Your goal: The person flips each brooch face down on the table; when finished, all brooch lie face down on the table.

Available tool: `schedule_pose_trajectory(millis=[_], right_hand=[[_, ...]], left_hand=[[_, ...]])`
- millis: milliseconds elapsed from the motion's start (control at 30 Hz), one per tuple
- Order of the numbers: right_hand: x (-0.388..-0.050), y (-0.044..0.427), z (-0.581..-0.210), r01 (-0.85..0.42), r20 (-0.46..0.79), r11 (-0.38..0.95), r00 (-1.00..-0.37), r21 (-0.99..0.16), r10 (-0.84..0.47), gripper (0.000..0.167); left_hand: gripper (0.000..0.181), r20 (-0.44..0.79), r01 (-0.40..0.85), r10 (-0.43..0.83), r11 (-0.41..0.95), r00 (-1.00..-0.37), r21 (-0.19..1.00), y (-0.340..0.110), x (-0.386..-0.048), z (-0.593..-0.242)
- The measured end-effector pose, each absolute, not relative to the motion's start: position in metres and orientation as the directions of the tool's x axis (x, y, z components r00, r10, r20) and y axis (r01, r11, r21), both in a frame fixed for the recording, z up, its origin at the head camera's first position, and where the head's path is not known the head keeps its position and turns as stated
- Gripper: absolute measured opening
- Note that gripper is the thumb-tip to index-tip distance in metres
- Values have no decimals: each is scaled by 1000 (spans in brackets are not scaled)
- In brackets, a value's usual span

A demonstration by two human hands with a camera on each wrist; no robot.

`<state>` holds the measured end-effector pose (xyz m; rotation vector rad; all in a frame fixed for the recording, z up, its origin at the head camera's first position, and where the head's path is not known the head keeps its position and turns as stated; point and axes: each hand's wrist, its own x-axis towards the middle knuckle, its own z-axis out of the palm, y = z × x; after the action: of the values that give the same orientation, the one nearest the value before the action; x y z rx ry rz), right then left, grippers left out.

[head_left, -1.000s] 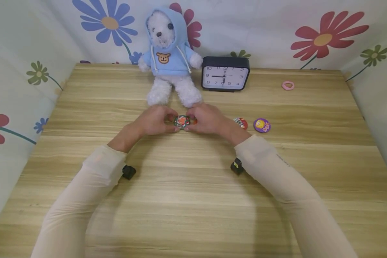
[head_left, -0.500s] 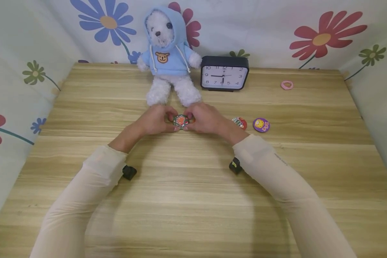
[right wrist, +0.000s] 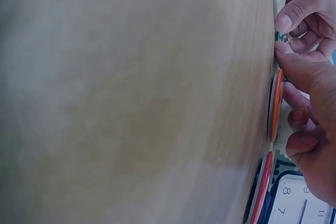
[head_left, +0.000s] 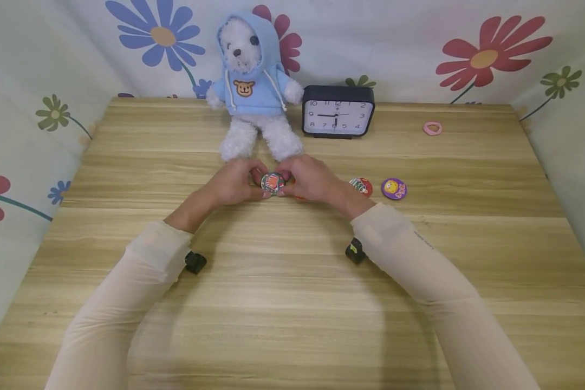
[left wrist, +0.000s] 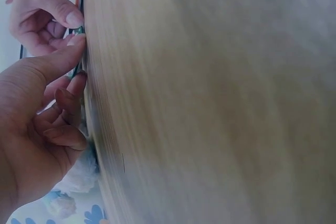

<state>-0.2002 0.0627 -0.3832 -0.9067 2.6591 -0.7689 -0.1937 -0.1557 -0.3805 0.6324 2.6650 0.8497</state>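
Note:
A round green badge with a red and white picture (head_left: 272, 184) is pinched at its left edge by the thumb and fingers of my left hand (head_left: 235, 182). My right hand (head_left: 312, 179) pinches the same badge at its right edge. In the right wrist view an orange-edged badge (right wrist: 276, 106) lies beside my right fingers, mostly covered by that hand in the head view. A red badge with a green and white pattern (head_left: 361, 186) and a purple badge with a yellow figure (head_left: 394, 189) lie further right.
A white plush toy in a blue hoodie (head_left: 253, 92) sits behind the hands, against the flowered cloth. Right of it stands a black clock (head_left: 338, 112). A pink ring-shaped item (head_left: 432, 128) lies at the back right of the wooden table (head_left: 273, 303).
The head view has shifted slightly. Both hands stay around the green badge, whose face shows a little more fully; a bit of the orange badge shows below my right hand.

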Motion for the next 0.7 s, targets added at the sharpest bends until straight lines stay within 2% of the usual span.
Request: schedule_pose_trajectory(millis=[533,700], right_hand=[[-200,65,-384,-498,-24,660,-788,-562,-615,40],[-201,66,-384,-501,-21,663,-789,-556,-614,41]], left_hand=[[35,-108,305,472,710,-875,635,-154,-194,-383],[26,-75,311,473,681,-878,663,-156,-195,-384]])
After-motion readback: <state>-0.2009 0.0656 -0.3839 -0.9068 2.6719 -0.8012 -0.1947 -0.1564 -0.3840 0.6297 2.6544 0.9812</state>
